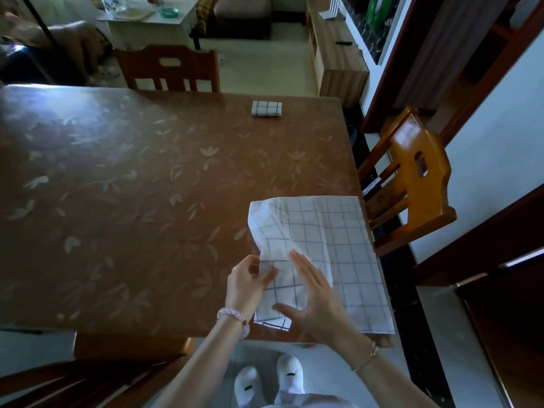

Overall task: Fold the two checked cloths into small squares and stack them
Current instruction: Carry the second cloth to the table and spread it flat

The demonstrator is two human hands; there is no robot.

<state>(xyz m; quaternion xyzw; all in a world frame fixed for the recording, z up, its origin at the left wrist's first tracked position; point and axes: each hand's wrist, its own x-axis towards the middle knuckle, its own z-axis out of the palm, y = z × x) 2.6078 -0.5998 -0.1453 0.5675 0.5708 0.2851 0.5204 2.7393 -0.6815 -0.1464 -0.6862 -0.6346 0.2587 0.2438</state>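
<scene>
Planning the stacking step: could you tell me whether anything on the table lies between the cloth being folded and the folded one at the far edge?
Nothing visible does. Only patterned tabletop lies between the part-folded cloth at the near right corner and the finished square at the far side.

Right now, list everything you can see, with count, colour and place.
folded checked cloth: one, white with dark lines, table's far side
open checked cloth: one, same colours, near right corner, left edge lifted
table: one, brown, leaf-patterned, centre
far chair: one, brown wood, behind table
right chair: one, orange-brown wood, right of table
feet: two, in white, floor at bottom edge
left hand: one, pinches open checked cloth's lifted edge
right hand: one, flat on open checked cloth
</scene>
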